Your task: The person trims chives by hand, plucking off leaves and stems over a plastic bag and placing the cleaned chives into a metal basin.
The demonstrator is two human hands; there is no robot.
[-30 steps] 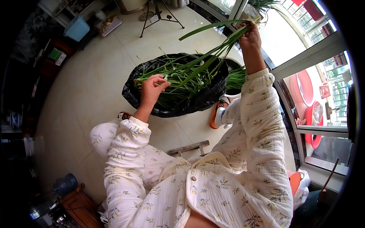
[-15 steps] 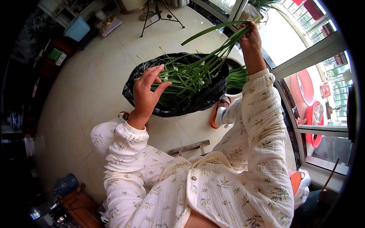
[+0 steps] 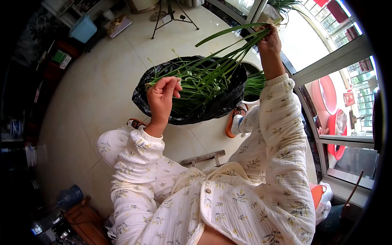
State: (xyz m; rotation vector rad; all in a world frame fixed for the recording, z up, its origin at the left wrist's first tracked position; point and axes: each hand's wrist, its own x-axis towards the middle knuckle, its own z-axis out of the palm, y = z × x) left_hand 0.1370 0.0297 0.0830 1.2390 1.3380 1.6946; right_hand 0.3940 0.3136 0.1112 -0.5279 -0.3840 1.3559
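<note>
My right hand (image 3: 268, 41) is raised at the upper right, its fingers wrapped round a bunch of garlic chives (image 3: 241, 52) near one end. The long flat leaves droop down and to the left over a black plastic bag (image 3: 212, 113). Inside the open bag lies a heap of loose chives (image 3: 200, 81), some with pale tips. Above the bag's left part, my left hand (image 3: 162, 92) is closed, thumb against fingers. Whatever sits in that pinch, if anything, is too small to make out.
A round pot (image 3: 255, 98) with more green leaves stands right of the bag. A small wooden stool (image 3: 204, 158) is between my knees. Glass doors (image 3: 322, 73) line the right side. A black metal stand (image 3: 171, 18) and a blue bin (image 3: 83, 29) are farther off.
My left hand has gone from thumb and fingers apart to closed together, shifting slightly right. My right hand stays nearly in place with the chives.
</note>
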